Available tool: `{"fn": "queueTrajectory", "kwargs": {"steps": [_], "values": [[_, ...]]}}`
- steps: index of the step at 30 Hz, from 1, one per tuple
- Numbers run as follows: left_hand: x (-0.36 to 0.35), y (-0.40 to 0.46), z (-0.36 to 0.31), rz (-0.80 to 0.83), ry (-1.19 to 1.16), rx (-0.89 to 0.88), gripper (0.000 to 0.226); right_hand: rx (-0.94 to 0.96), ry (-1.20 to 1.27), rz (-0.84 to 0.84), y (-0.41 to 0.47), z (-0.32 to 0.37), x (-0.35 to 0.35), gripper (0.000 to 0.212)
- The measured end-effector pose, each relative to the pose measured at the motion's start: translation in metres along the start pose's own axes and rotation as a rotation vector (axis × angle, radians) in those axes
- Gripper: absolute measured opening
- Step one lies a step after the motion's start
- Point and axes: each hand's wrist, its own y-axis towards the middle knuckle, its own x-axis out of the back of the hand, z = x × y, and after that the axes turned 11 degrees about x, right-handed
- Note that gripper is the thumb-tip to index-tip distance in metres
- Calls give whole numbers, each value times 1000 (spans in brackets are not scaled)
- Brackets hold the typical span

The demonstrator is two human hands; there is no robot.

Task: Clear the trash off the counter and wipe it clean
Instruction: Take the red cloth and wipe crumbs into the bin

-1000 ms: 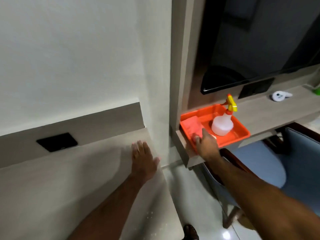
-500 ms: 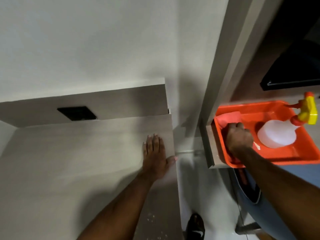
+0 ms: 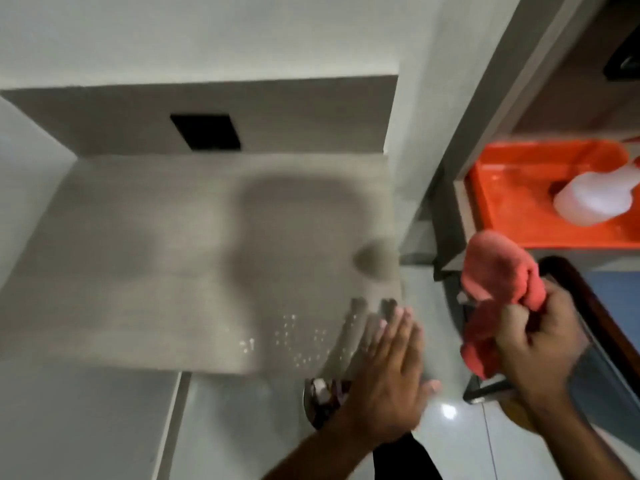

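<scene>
The grey counter [image 3: 173,258] fills the left and middle of the head view, with small white crumbs [image 3: 298,336] scattered near its front right corner. My left hand [image 3: 388,372] is flat and open, fingers apart, at that corner, just right of the crumbs. My right hand [image 3: 540,344] is closed on a crumpled red cloth [image 3: 495,271], held in the air over the gap between the counter and the desk. The frame is blurred by motion.
An orange tray [image 3: 519,223] sits on the desk at the right, holding a white spray bottle [image 3: 588,199]. A black wall plate [image 3: 207,133] is set in the backsplash. A dark-framed blue chair [image 3: 609,306] stands below the desk. A shoe [image 3: 322,400] shows on the floor.
My right hand lifted the red cloth out of the orange tray and carried it left toward the counter. My left hand slid back to the counter's front corner. The camera tilted down.
</scene>
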Motion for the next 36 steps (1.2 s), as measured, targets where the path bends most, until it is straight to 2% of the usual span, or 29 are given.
{"fn": "queueTrajectory", "kwargs": {"steps": [2, 4, 7, 10, 13, 17, 20, 21, 23, 25, 27, 29, 31, 36], "values": [[-19, -59, 9, 66, 53, -112, 65, -90, 36, 53, -71, -5, -13, 25], [-39, -105, 28, 186, 95, -107, 64, -211, 44, 88, -131, -20, -32, 27], [-79, -158, 74, 367, 91, 126, 73, -549, 69, 132, -205, -61, -70, 21], [-126, -191, 129, 423, 67, 385, 73, -813, 23, 287, -254, -107, -106, 49], [-184, -204, 181, 487, 63, 610, 74, -855, -107, 473, -297, -159, -146, 46], [-255, -200, 243, 556, -4, 1029, 85, -872, -216, 613, -332, -213, -200, 37], [-290, -191, 272, 519, -238, 1439, 97, -841, -251, 660, -347, -237, -230, 35], [-301, -191, 278, 498, -337, 1560, 94, -825, -242, 670, -351, -241, -238, 34], [-316, -193, 285, 501, -566, 1706, 72, -806, -215, 703, -355, -245, -248, 29], [-323, -197, 290, 555, -849, 1748, 50, -808, -174, 727, -360, -247, -253, 31], [-325, -194, 291, 525, -1040, 1780, 36, -842, -124, 731, -363, -250, -251, 34], [-320, -182, 291, 466, -1071, 1849, 33, -889, -37, 712, -357, -254, -247, 26], [-303, -171, 287, 398, -1044, 1841, 31, -912, 64, 708, -348, -251, -240, 14], [-209, -158, 249, 406, -980, 1706, 32, -963, 392, 567, -302, -179, -190, 32]]}}
